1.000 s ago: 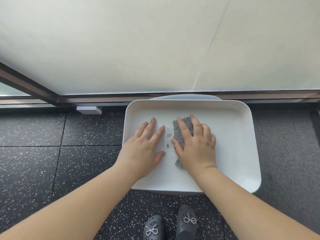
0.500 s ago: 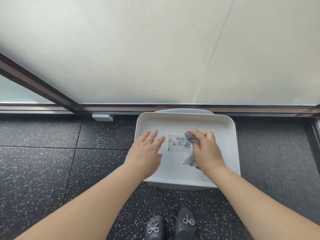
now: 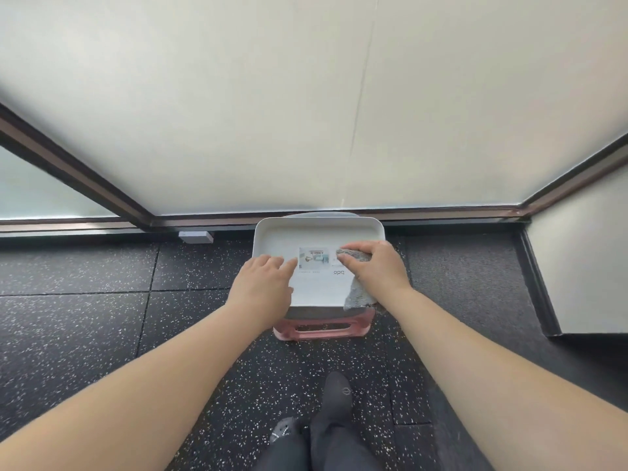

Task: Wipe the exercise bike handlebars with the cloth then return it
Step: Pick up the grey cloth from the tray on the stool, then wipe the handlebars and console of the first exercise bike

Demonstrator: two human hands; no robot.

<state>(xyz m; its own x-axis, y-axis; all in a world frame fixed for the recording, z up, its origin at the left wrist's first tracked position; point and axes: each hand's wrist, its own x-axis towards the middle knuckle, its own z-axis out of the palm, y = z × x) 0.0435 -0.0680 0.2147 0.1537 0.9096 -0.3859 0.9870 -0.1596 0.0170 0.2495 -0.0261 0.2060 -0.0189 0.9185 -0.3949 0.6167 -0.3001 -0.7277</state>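
Grey cloth [image 3: 356, 289] in right hand [image 3: 377, 266] — above white tray [image 3: 319, 232]

A gym-like room: black speckled rubber floor tiles [image 3: 85, 334] meeting frosted glass panels [image 3: 238, 113] in dark frames.

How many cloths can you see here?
1. The grey cloth is gripped by the right hand over the right side of the white tray, its lower end hanging past the tray's near edge. Others could be hidden beneath the hands.
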